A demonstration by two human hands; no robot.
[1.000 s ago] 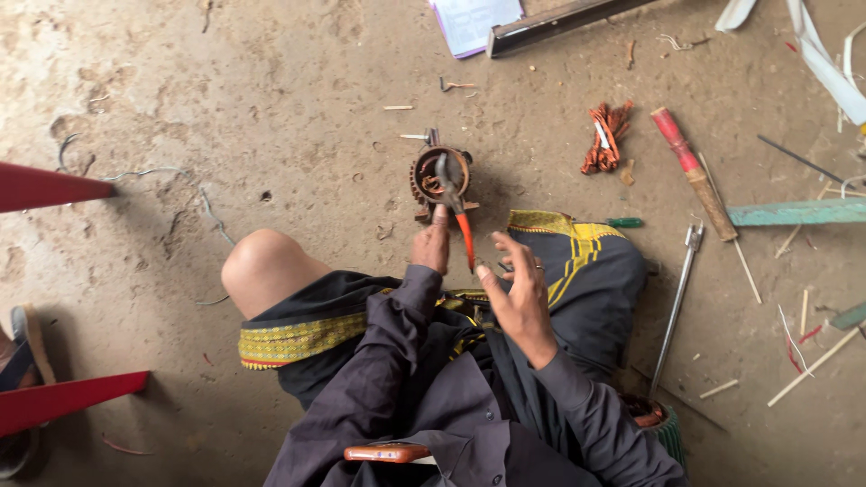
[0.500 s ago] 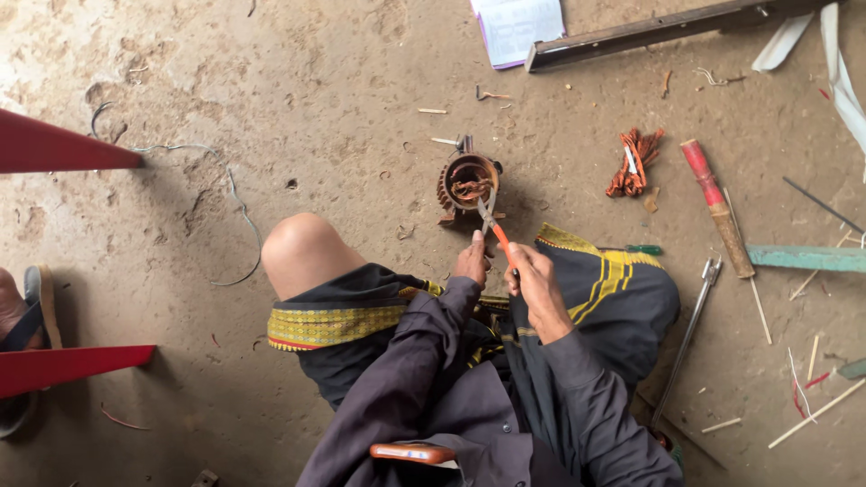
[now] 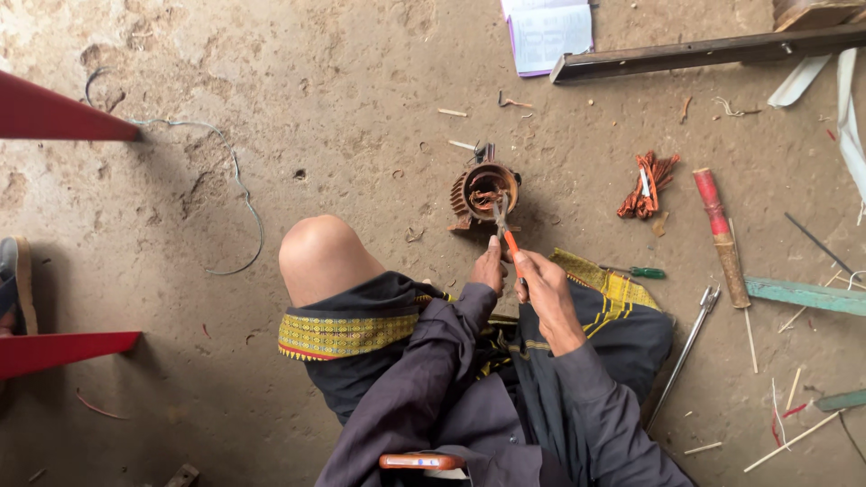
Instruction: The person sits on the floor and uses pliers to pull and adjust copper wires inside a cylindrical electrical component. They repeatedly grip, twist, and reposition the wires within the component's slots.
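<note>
Soft, even daylight fills the frame, with faint shadows pooling just below the objects (no glare anywhere); focus is sharp in the centre, and straight edges bend slightly at the corners

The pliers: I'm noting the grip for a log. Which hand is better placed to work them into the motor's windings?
Probably the right hand: it wraps the orange-handled pliers, whose tips sit in the motor. The left hand only steadies them.

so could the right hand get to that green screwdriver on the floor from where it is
Probably yes. The right hand holds orange-handled pliers at the motor; the green screwdriver lies on bare floor just to its right, nothing between, though the hand is occupied.
</note>
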